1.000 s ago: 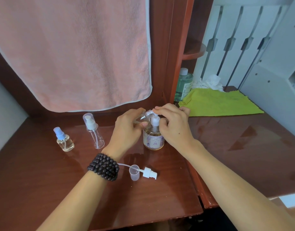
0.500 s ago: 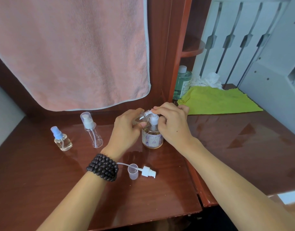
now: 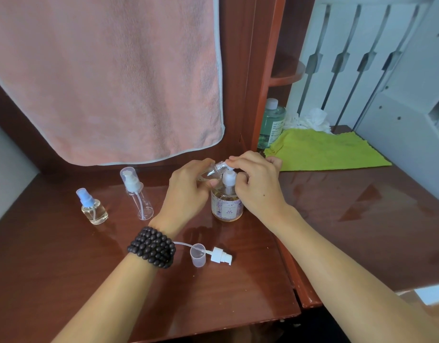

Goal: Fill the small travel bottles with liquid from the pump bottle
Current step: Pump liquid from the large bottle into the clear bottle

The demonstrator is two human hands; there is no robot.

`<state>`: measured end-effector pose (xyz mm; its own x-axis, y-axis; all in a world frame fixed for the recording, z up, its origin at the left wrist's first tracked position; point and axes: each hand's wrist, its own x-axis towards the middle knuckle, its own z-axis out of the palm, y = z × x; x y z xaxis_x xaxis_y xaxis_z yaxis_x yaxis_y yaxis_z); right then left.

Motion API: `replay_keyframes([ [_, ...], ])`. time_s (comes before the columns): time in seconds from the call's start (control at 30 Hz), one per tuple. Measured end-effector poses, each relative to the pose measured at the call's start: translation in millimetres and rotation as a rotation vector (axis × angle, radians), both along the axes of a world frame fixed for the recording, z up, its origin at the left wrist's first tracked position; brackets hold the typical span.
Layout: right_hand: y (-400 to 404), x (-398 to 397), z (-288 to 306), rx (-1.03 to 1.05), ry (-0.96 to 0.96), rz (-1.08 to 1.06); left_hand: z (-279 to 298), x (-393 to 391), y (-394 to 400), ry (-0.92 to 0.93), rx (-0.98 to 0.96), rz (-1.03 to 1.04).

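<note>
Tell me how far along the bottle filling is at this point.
Done, apparently: the blue-capped bottle holds liquid and is closed. In hand: the left hand tilts an open small bottle at the nozzle of the pump bottle, the right hand on the pump; its removed pump head and cap lie in front. Left: the tall clear bottle looks empty.

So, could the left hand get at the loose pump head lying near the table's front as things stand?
Probably not right away: the left hand holds the tilted small bottle at the pump bottle's nozzle. Otherwise the path to the loose pump head looks free.
</note>
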<state>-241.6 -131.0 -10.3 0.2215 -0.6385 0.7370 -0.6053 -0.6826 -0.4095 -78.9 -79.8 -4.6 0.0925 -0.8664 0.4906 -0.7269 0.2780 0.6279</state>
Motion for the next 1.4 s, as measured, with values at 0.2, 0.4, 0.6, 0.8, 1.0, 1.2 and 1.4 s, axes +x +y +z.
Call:
replay_keyframes([
  [0.2, 1, 2, -2, 0.037, 0.022, -0.007, -6, -1, 2, 0.047, 0.008, 0.006],
  [0.4, 7, 2, 2, 0.034, -0.043, 0.013, 1, 1, 2, 0.048, -0.027, -0.016],
  [0.6, 4, 1, 1, 0.04, 0.012, -0.017, -5, 1, 0, 0.032, -0.009, -0.012],
  [0.8, 5, 3, -1, 0.057, 0.037, -0.027, -8, -1, 2, 0.043, 0.001, -0.006],
  [1.0, 7, 1, 2, 0.009, 0.023, -0.003, -1, 2, 1, 0.03, -0.002, -0.002],
  [1.2, 5, 1, 3, 0.012, 0.033, -0.019, -3, 2, -2, 0.012, -0.009, -0.005],
  [1.4, 4, 2, -1, 0.036, 0.076, -0.018, -10, 1, 0, 0.055, 0.015, -0.012],
])
